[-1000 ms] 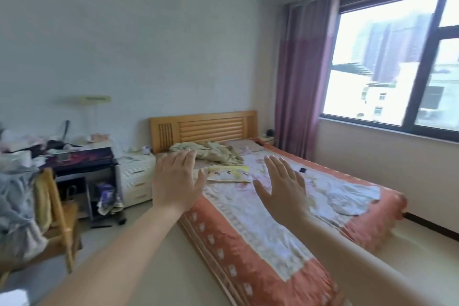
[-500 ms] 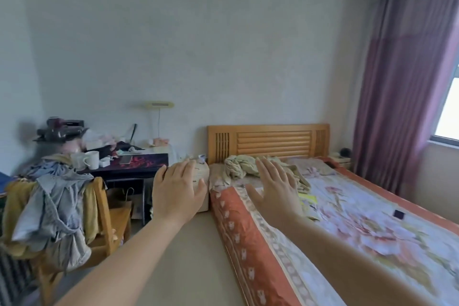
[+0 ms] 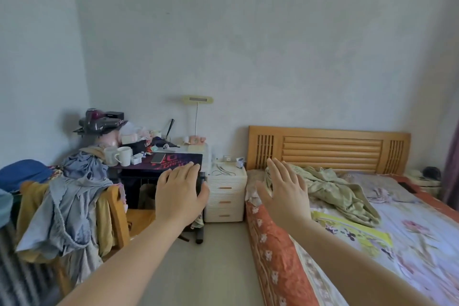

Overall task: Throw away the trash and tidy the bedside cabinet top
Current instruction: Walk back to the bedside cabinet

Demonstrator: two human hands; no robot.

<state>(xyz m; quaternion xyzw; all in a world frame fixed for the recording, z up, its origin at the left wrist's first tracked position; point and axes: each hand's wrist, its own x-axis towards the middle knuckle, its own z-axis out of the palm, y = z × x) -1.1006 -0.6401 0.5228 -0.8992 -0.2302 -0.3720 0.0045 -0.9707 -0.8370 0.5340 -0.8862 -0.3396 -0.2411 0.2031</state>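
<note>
A white bedside cabinet [image 3: 226,196] with three drawers stands between the dark desk and the bed's headboard. On its top lie a thin cable [image 3: 221,170] and small white items [image 3: 239,163]. My left hand [image 3: 180,194] and my right hand [image 3: 285,190] are both raised in front of me, palms forward, fingers spread, holding nothing. The cabinet shows in the gap between them, well beyond both hands.
A cluttered dark desk [image 3: 159,164] with mugs, a phone and a lamp is left of the cabinet. A wooden chair [image 3: 116,208] heaped with clothes stands at the left. The bed [image 3: 360,231] with a crumpled green blanket fills the right. Bare floor [image 3: 218,256] leads to the cabinet.
The view has swung left, away from the window and the bed, bringing the desk and bedside cabinet to the centre. Both hands stay raised and spread.
</note>
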